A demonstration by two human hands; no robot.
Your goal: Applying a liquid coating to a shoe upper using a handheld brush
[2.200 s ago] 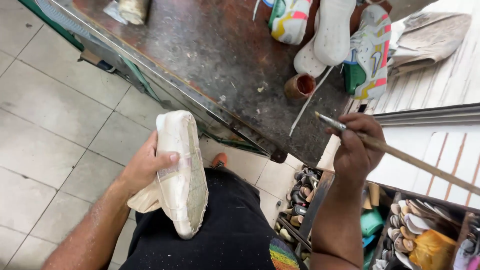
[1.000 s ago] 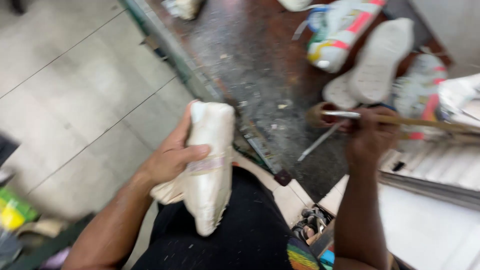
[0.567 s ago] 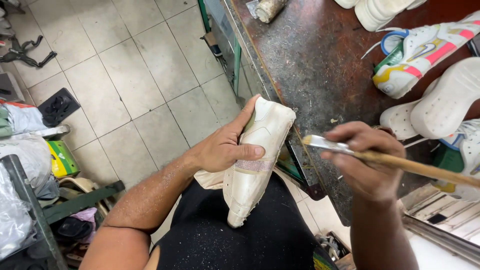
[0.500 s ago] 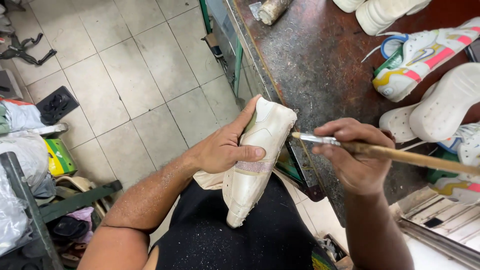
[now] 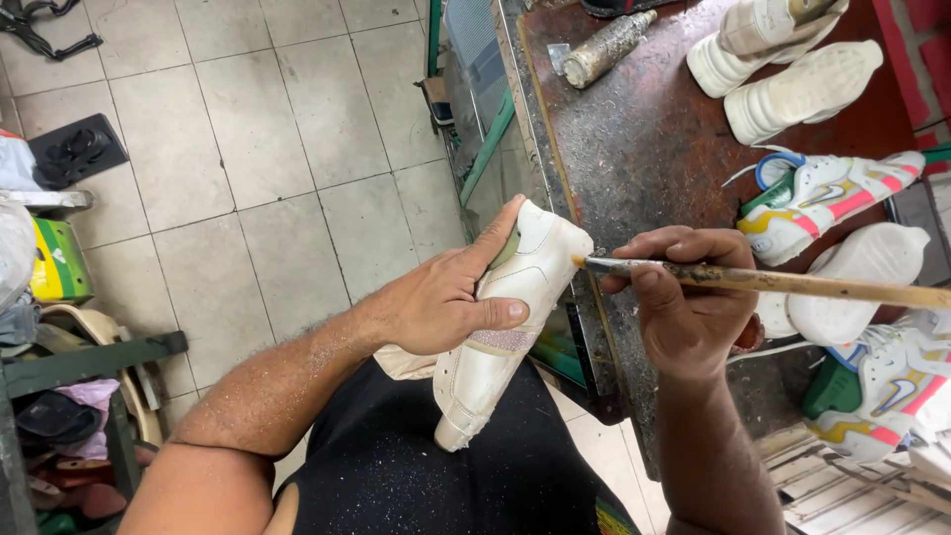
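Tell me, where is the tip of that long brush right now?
In the head view, the brush, held in the right hand, has its tip at the toe end of the white shoe gripped by the left hand.

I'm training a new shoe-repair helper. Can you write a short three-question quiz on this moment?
1. True or false: the left hand holds the white shoe over the lap.
2. What touches the shoe's edge? A) brush tip B) metal can C) lace
3. Fill in: the right hand has its grip on the brush's long wooden ____.

Key: 1 true; 2 A; 3 handle
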